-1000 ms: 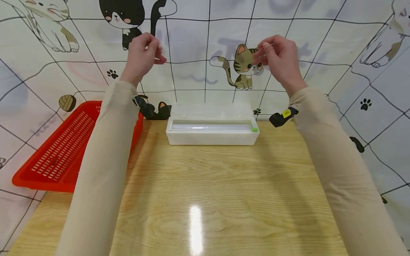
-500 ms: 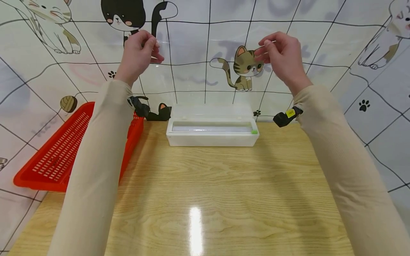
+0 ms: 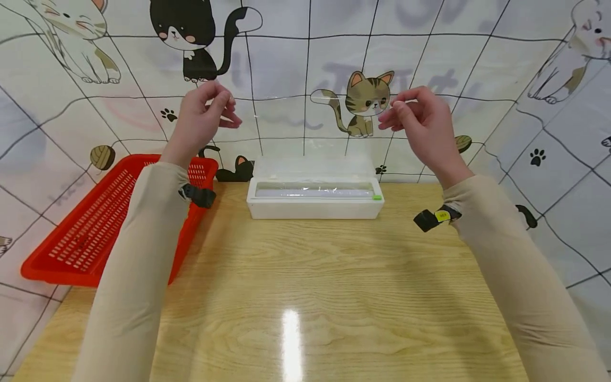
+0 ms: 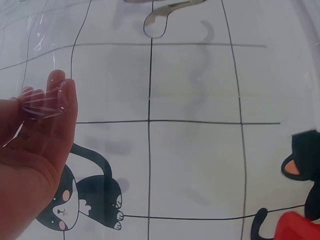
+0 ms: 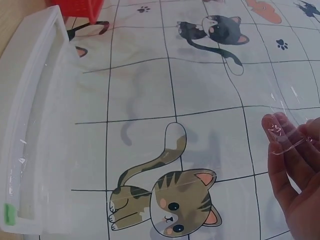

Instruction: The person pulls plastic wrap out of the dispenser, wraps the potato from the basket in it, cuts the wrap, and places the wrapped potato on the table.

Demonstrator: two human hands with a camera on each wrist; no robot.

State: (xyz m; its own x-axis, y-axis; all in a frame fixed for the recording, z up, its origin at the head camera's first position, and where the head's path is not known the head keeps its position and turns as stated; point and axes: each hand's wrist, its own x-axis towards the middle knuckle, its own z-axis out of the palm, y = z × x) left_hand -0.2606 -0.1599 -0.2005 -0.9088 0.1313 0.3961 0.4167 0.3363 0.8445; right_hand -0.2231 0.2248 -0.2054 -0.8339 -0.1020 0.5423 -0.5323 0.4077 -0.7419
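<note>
A thin clear sheet of cling film (image 4: pixel 40 32) stretches between my raised hands; its outline is hard to make out in the head view. My left hand (image 3: pixel 202 116) pinches one corner, and the film wrinkles over its fingers in the left wrist view. My right hand (image 3: pixel 427 130) pinches the other side between thumb and fingers, with glints of film at the tips in the right wrist view. Below and between the hands, a white cling film dispenser (image 3: pixel 315 209) stands on the table with its see-through lid (image 3: pixel 312 167) raised and a green slider (image 3: pixel 377 197) at its right end.
A red perforated basket (image 3: pixel 90 233) lies tilted at the left, partly behind the left forearm. The wooden table (image 3: pixel 305 270) extends in front of the dispenser. Cat-printed sheeting (image 3: pixel 286 58) covers the back and sides.
Both hands rise slightly at first, then come down toward the dispenser, still pinching the film. They also spread a little farther apart. The dispenser and basket stay put.
</note>
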